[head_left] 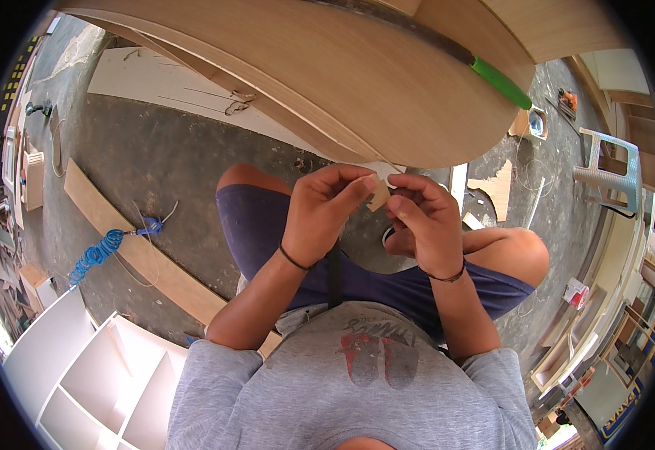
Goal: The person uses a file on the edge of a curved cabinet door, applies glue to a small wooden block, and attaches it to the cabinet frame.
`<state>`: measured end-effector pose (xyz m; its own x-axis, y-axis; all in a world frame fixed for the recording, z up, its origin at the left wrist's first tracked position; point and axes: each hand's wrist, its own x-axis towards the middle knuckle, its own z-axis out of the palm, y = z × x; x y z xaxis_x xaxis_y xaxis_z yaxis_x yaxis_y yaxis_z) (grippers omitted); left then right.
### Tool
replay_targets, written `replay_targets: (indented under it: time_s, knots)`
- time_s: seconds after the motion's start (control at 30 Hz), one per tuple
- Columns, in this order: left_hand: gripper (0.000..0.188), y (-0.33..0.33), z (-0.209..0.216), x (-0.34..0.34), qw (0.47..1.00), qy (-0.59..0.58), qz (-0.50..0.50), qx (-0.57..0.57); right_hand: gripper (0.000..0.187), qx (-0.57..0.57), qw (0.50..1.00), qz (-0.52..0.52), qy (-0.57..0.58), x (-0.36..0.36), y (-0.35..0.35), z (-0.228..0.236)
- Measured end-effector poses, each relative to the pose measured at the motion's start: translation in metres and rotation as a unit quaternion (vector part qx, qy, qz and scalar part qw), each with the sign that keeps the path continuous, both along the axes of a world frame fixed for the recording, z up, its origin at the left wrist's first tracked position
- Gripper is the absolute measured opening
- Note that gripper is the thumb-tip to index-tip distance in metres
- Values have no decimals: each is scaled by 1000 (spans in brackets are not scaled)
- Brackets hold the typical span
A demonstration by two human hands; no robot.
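Both my hands meet in front of my crossed legs, just below the rounded edge of a large wooden panel (327, 90). Between my left hand (327, 202) and my right hand (429, 225) is a small flat tan piece (378, 195), perhaps sandpaper or wood; its exact kind is unclear. My left thumb and forefinger pinch one side of it, and the right fingertips grip the other. On top of the panel rests a long dark tool with a green handle (501, 82), its far end out of view.
A long board (140, 232) lies on the floor at left, with a coiled blue air hose (101, 251) across it. White shelving (110, 367) stands at lower left. On the right are a metal step stool (609, 169) and a small open box (530, 124).
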<state>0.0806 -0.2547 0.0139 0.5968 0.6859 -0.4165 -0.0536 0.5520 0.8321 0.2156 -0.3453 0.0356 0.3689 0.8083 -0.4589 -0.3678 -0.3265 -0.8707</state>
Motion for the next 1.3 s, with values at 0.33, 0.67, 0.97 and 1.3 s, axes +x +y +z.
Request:
replay_targets:
  time_s: [0.33,0.67,0.97,1.3]
  knots:
    - [14,5,-2,3,999,-14,-15,33,16,57,995,-43,66,-7,-7,-4]
    - [21,8,0,0,999,-20,-20,29,14,42,993,-59,-91,-11,-6,-5]
    - [21,-1,-4,0,999,-18,-22,39,15,49,982,-164,-83,-21,5,-16]
    - [18,3,-8,2,1000,-12,8,-6,12,52,968,-144,-197,-27,10,-22]
